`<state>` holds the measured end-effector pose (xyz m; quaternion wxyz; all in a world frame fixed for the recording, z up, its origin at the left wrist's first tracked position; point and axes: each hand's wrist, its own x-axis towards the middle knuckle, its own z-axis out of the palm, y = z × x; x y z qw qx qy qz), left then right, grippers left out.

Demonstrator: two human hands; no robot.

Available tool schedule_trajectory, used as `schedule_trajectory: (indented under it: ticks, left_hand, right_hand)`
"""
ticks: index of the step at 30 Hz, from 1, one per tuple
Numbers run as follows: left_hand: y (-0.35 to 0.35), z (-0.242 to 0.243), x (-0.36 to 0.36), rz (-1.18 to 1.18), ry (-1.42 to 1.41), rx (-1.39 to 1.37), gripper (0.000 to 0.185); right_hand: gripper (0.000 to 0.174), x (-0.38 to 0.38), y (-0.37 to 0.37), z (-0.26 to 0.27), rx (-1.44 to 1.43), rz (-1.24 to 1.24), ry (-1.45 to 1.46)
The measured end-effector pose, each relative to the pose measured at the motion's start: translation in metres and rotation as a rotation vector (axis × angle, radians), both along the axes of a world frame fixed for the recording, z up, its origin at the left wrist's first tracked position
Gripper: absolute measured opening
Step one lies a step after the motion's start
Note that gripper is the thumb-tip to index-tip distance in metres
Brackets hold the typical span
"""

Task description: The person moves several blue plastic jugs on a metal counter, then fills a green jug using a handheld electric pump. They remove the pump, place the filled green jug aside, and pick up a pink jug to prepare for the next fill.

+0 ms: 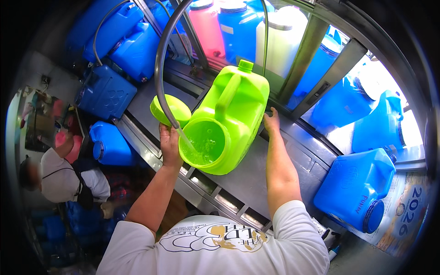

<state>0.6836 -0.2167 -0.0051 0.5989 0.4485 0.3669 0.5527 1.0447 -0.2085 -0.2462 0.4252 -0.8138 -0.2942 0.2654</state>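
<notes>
A lime-green plastic jug (240, 137) stands on the steel counter (295, 165) in front of me, with a small screw cap (245, 65) on its spout and a moulded handle. From the end of a grey hose (160, 65), clear liquid runs into the jug's wide round mouth and bubbles inside. My left hand (171, 146) is beside that mouth, holding the wide lime-green lid (173, 110) by its lower edge, close to the hose end. On the jug's far right side is my right hand (272, 121), fingers apart; whether it touches the jug is unclear.
Blue jugs stand at the left (106, 92) and right (354, 185) of the counter. Behind the framed glass (302, 58) are several blue, pink and whitish containers. A thin hose (266, 37) hangs near the glass. At the left, a person (63, 175) works by more blue containers.
</notes>
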Motion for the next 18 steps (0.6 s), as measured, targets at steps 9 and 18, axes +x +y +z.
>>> schedule_trajectory:
  ticks: [9,18]
  left_hand:
    - [-0.0021,0.0015,0.0004,-0.023,-0.036,-0.018,0.03]
    - [-0.0019,-0.0008,-0.0001,-0.016,-0.022,-0.012,0.03]
  right_hand:
    - [0.07,-0.004,-0.0065,0.0007,-0.024,-0.025,0.026]
    - [0.072,-0.0071,-0.0112,0.0013,-0.015,-0.005,0.034]
